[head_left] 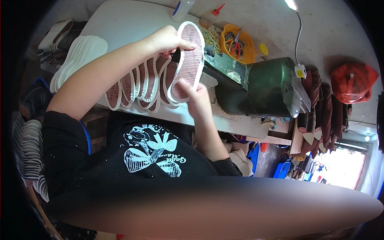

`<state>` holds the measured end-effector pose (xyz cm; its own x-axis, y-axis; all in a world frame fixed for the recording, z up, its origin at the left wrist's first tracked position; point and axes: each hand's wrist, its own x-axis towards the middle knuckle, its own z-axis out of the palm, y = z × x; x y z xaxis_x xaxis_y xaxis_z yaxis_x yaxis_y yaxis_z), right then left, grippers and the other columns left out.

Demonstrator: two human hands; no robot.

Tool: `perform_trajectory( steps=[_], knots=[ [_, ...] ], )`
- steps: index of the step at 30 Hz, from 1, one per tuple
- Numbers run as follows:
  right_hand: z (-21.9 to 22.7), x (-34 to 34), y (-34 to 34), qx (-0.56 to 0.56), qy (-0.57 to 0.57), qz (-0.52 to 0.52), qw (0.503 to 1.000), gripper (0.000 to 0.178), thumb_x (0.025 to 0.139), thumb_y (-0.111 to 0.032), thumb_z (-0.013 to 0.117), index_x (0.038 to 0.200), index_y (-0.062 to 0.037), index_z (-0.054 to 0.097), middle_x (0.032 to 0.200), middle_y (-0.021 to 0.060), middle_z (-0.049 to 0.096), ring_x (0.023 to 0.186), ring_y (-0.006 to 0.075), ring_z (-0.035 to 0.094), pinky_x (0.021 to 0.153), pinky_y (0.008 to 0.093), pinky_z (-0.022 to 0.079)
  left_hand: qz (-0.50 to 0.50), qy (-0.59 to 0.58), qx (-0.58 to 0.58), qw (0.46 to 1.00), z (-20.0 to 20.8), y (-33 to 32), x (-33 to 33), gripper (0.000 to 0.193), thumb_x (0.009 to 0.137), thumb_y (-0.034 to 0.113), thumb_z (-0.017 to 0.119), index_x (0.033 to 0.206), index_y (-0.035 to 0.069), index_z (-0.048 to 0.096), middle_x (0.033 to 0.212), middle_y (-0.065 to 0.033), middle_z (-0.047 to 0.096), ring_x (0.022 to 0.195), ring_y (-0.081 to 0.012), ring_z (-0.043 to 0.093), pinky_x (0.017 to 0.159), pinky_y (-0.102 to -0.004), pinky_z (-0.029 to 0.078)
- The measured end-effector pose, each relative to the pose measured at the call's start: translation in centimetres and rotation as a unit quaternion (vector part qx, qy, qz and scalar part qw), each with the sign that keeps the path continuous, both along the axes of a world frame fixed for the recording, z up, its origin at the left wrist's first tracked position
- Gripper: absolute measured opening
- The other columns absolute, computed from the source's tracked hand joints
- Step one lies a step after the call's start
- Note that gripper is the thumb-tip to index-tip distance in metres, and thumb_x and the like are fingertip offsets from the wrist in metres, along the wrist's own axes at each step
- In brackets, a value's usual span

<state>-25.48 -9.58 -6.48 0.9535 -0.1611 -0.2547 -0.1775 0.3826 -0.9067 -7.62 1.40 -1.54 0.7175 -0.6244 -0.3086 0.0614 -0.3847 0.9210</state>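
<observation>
sole (190, 66): matt | machine housing (269, 82): glossy, metal-looking | basket (250, 51): plastic | tabletop (128, 22): smooth

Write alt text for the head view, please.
A person holds a white-rimmed sole at a table, left grip near its top, right grip near its bottom. Similar soles lie in a row to its left; a green machine stands to the right.

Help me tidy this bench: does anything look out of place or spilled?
Loose yellowish strands lie tangled beside the yellow basket, looking untidy. No spill is evident.
</observation>
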Motion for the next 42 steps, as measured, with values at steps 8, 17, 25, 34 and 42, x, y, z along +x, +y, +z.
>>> perform_trajectory(
  steps=[8, 17, 25, 34, 42],
  knots=[
    [0.5, 0.4, 1.3, 0.031, -0.032, -0.054, 0.998, 0.022, 0.085, -0.016, 0.06, 0.093, 0.0044, 0.06, 0.076, 0.0135, 0.065, 0.062, 0.0192, 0.065, 0.054, 0.026, 0.051, 0.012, 0.002, 0.004, 1.0, -0.5, -1.5, 2.9, 0.046, 0.068, 0.042, 0.078, 0.058, 0.003, 0.055, 0.047, -0.0014, 0.043, 0.036, -0.0112, 0.042, 0.036, -0.0256, 0.038],
    [1.4, 4.1, 1.5, 0.071, -0.066, -0.175, 0.98, 0.021, 0.087, -0.022, 0.058, 0.09, -0.0006, 0.059, 0.073, 0.0117, 0.065, 0.057, 0.0162, 0.063, 0.053, 0.0251, 0.05, -0.094, -0.18, 0.304, 0.931, 1.8, -3.5, 7.8, 0.072, 0.066, 0.063, 0.069, 0.086, -0.006, 0.064, 0.059, -0.0139, 0.059, 0.044, -0.0198, 0.057, 0.041, -0.0325, 0.044],
    [1.9, 5.7, 2.1, 0.072, -0.042, -0.214, 0.973, 0.028, 0.09, -0.027, 0.058, 0.089, 0.001, 0.061, 0.074, 0.0113, 0.066, 0.059, 0.0142, 0.063, 0.052, 0.0225, 0.049, -0.462, -0.174, 0.091, 0.865, 2.4, -5.7, 9.4, 0.065, 0.07, 0.041, 0.076, 0.118, 0.002, 0.057, 0.109, -0.0148, 0.059, 0.101, -0.0204, 0.056, 0.087, -0.0308, 0.047],
    [3.2, 5.6, 1.2, 0.067, -0.016, -0.178, 0.982, 0.037, 0.092, -0.034, 0.054, 0.094, 0.0033, 0.061, 0.079, 0.0135, 0.066, 0.063, 0.0159, 0.065, 0.055, 0.0231, 0.052, -0.403, -0.039, 0.105, 0.908, 2.4, -3.6, 8.8, 0.033, 0.075, 0.027, 0.074, 0.083, 0.001, 0.055, 0.076, -0.0011, 0.057, 0.071, -0.01, 0.055, 0.065, -0.0261, 0.046],
    [3.1, 5.5, 0.3, 0.088, 0.005, -0.149, 0.985, 0.04, 0.091, -0.035, 0.052, 0.1, 0.0031, 0.058, 0.081, 0.0147, 0.066, 0.067, 0.0186, 0.066, 0.057, 0.0257, 0.054, -0.345, -0.11, 0.138, 0.922, 2.9, -1.2, 6.2, 0.031, 0.081, 0.033, 0.065, 0.078, 0.004, 0.056, 0.064, 0.0011, 0.052, 0.06, -0.0083, 0.046, 0.054, -0.0249, 0.036]
  ],
)
